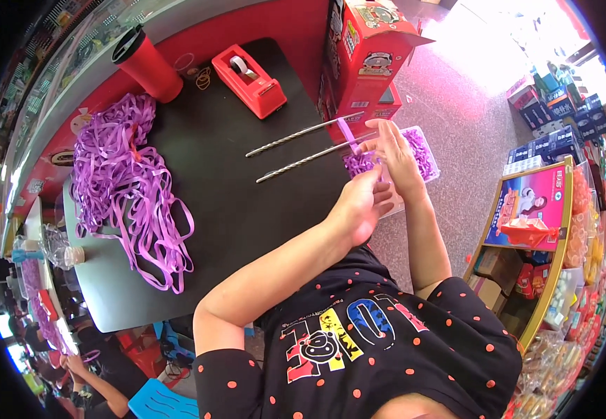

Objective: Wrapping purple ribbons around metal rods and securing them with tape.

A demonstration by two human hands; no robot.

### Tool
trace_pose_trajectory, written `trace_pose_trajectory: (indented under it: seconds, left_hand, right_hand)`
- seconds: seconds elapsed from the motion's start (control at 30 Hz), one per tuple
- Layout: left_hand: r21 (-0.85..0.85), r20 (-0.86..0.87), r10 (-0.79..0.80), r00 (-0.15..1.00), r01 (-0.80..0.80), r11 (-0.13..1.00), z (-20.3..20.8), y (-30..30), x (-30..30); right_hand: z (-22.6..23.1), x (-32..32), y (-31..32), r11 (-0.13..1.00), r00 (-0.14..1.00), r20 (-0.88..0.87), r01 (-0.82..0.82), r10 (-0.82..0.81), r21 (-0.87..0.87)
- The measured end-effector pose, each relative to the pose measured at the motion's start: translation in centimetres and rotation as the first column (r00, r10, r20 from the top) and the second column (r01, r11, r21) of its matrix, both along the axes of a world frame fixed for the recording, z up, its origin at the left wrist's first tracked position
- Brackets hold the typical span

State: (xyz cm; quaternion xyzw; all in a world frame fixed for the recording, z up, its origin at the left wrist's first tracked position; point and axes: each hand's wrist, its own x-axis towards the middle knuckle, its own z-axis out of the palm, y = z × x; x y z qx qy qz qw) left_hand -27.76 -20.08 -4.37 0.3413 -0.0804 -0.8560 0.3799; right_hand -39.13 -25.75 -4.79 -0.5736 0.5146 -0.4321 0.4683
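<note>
Two twisted metal rods lie side by side, reaching from the black table toward my hands at its right edge. A purple ribbon goes across their right ends, close to my right hand. The right hand's fingers are stretched out and apart beside the ribbon. Just below it, my left hand has its thumb and index finger pinched on a bit of purple ribbon; its other fingers curl loosely. A clear plastic box with short purple ribbon pieces sits behind and beside the hands, partly hidden by them.
A big heap of purple ribbon lies on the left of the black table. A red tumbler, rubber bands and a red tape dispenser stand along the far side. A red carton rises beyond the rods. Shelved goods line the right.
</note>
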Motion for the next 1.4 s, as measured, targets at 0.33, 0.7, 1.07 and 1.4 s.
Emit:
trace_pose_trajectory:
  seconds: [0.33,0.7,1.07,1.4]
  left_hand:
    - [-0.125,-0.349,0.239,0.906,-0.298,0.946,-0.4,-1.5,-0.1]
    - [-0.133,-0.391,0.213,0.895,-0.284,0.95,-1.8,-1.2,-0.3]
    - [-0.13,-0.4,0.189,0.897,-0.259,0.957,-2.6,-1.5,-1.1]
    - [-0.136,-0.365,0.211,0.907,-0.276,0.951,-1.5,-1.6,-0.6]
  right_hand:
    - [1.3,0.3,0.6,0.995,0.999,0.043,0.009,-0.013,0.097]
    - [9.7,9.5,-6.2,0.892,0.89,-0.455,-0.219,0.018,-0.395]
    - [7.3,14.6,-15.7,0.808,0.894,-0.056,-0.372,0.444,0.458]
    - [9.0,13.5,-15.0,0.815,0.915,0.103,-0.395,0.39,0.424]
